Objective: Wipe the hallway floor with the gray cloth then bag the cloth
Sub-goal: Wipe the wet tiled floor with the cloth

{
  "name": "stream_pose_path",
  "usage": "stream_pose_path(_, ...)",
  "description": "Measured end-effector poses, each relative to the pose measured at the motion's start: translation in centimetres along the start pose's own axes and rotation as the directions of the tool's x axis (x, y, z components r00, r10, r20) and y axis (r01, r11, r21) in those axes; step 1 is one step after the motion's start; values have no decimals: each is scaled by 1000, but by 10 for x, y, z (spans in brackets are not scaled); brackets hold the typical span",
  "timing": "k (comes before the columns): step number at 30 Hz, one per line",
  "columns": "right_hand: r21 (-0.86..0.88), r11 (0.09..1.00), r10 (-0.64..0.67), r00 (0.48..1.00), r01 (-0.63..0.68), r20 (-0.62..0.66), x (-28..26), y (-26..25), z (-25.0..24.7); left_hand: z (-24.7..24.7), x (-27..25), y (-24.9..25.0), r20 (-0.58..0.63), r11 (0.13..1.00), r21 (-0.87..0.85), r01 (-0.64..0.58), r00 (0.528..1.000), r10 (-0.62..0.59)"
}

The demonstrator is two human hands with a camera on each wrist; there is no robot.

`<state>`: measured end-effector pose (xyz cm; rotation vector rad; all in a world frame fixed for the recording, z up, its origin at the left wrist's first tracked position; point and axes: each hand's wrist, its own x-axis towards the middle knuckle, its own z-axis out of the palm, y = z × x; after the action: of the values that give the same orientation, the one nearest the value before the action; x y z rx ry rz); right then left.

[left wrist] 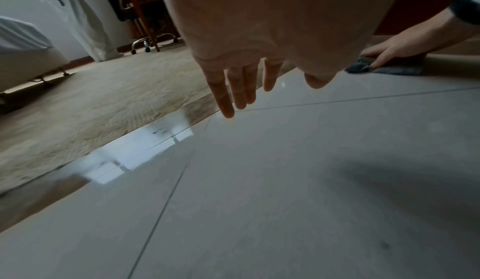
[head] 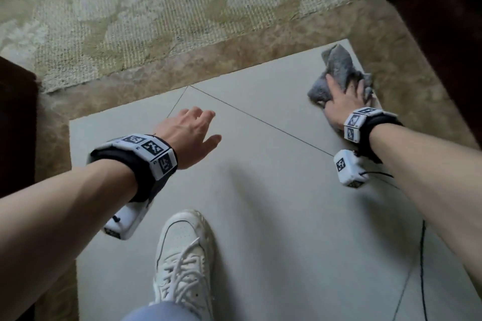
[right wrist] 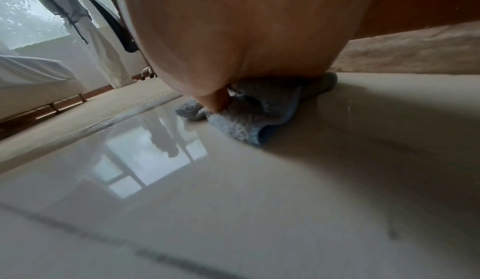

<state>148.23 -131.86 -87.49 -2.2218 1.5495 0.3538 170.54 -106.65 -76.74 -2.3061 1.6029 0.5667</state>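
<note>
The gray cloth lies bunched on the pale tile floor at its far right corner, next to the carpet edge. My right hand presses down on the cloth with fingers spread; in the right wrist view the thumb pushes into the cloth. In the left wrist view the same right hand rests on the cloth. My left hand hovers over the tiles near the middle, fingers relaxed and holding nothing. No bag is in view.
A patterned beige carpet borders the tiles at the far side. Dark wooden furniture stands at the right, another dark piece at the left. My white shoe stands on the tiles; a thin black cable trails at the right.
</note>
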Motion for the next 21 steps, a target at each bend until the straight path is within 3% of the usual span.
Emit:
stream_pose_path(3, -43, 997, -68, 998, 68, 9, -28, -21, 15, -14, 19, 34, -18, 997, 17, -80, 997, 80)
stream_pose_path(6, -120, 956, -269, 963, 267, 6, -69, -54, 43, -26, 32, 59, -49, 992, 29, -119, 991, 121)
stream_pose_path(8, -148, 874, -457, 887, 462, 69, -100, -70, 63, -29, 38, 76, -53, 987, 60, -152, 986, 155)
stream_pose_path(10, -102, 750, -643, 756, 654, 121, -127, -72, 81, -26, 40, 92, -33, 979, 76, -187, 981, 190)
stream_pose_path(12, -65, 684, -711, 683, 727, 165, -136, -62, 84, -20, 41, 104, -3, 973, 84, -216, 976, 217)
stream_pose_path(13, -106, 680, -707, 687, 726, 170, -134, -53, 81, -17, 40, 108, 15, 970, 87, -228, 974, 227)
stream_pose_path(15, -195, 740, -622, 765, 644, 164, -117, -22, 68, -13, 37, 114, 35, 965, 90, -246, 969, 243)
stream_pose_path(18, -210, 894, -395, 917, 396, 49, -89, 49, 34, -12, 37, 118, 47, 957, 124, -261, 965, 257)
stream_pose_path(21, -111, 980, -164, 986, 164, 14, -85, 119, 16, -15, 39, 121, 39, 956, 125, -265, 964, 262)
